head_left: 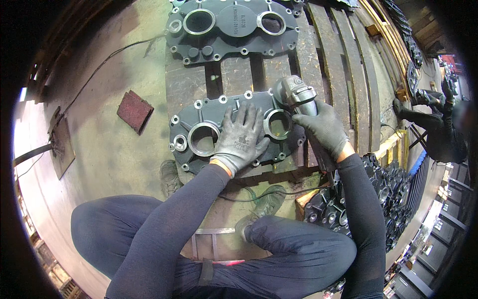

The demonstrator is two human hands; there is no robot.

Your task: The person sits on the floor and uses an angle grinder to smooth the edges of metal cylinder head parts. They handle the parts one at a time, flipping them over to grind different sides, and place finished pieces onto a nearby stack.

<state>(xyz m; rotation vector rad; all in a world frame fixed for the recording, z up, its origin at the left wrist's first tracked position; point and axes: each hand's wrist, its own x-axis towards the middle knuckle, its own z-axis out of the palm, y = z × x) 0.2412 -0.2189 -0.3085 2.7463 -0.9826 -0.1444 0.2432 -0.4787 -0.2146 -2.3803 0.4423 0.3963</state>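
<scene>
Left hand in a grey work glove [242,137] lies flat and open on a dark-grey cast-metal cover with two round holes [213,113], mid-frame. Right grey-gloved hand [324,127] is wrapped round a silver-headed power grinder [296,93], and a similar dark cover [236,41] sits top-centre.

My left hand [242,133] and right hand [326,125] wear grey; the cover [211,112] is charcoal with silver rims [191,141], the grinder head [291,90] silver, pads [133,112] left of the cover maroon.

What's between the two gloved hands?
In the head view, a round opening with a metal rim, part of the dark casting, lies between left hand and right hand.
</scene>
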